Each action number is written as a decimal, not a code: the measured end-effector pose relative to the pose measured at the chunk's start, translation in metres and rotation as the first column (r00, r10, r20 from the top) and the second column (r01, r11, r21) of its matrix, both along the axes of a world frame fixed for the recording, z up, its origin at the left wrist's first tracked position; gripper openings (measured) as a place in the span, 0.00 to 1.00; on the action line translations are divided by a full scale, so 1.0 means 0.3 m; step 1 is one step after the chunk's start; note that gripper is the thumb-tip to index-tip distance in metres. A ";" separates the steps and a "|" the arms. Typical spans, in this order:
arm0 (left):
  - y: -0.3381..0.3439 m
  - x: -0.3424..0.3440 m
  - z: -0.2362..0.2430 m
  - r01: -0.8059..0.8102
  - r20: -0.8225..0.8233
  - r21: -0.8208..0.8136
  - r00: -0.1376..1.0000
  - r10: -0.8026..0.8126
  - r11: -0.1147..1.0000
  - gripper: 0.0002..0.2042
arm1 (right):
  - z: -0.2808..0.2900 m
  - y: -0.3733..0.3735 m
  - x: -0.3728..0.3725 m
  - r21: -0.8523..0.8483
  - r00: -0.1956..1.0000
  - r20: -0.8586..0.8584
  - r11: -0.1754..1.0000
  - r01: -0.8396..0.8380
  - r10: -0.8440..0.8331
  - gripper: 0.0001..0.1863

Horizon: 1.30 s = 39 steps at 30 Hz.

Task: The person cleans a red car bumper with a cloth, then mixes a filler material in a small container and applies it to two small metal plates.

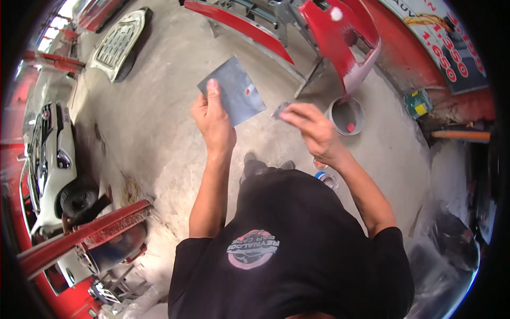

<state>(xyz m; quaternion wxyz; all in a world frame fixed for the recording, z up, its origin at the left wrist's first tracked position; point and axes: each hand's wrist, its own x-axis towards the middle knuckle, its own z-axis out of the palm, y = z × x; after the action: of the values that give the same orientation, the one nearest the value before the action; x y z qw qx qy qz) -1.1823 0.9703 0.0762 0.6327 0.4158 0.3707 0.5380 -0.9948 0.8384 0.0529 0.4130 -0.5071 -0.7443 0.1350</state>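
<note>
My left hand holds up a flat grey square board by its lower left corner, thumb on top; a small red dab sits on the board's face. My right hand pinches a small grey spreader blade just right of the board, its tip near the board's lower right edge. Both hands are raised over a concrete floor.
A grey bucket with a red spot inside stands right of my right hand. A red car bumper rests on a stand behind it. A small open tin lies by my feet. A white car is at left.
</note>
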 end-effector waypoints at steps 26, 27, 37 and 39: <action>0.601 -0.359 -0.104 -0.113 -0.261 0.086 0.956 0.132 0.990 0.18 | 0.054 0.688 -0.480 0.033 0.936 0.352 0.999 0.024 -0.034 0.26; 0.644 -0.383 -0.093 -0.125 -0.257 0.096 0.955 0.146 0.987 0.18 | 0.020 0.702 -0.479 0.043 0.935 0.354 0.999 0.012 -0.027 0.26; 0.751 -0.511 -0.120 0.248 0.454 -0.399 0.890 -0.044 0.883 0.14 | 0.108 0.909 -0.604 0.166 0.981 0.190 0.983 -0.075 0.043 0.26; 0.747 -0.507 -0.140 0.277 0.511 -0.443 0.859 -0.014 0.853 0.15 | 0.036 0.922 -0.571 0.126 0.979 0.202 0.992 -0.032 0.006 0.26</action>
<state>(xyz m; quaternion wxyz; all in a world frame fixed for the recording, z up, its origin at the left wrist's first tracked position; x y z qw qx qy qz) -1.3344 1.1945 0.0343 0.8315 0.1144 0.2911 0.4590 -1.1660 1.1151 0.0638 0.3662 -0.4832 -0.7943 0.0388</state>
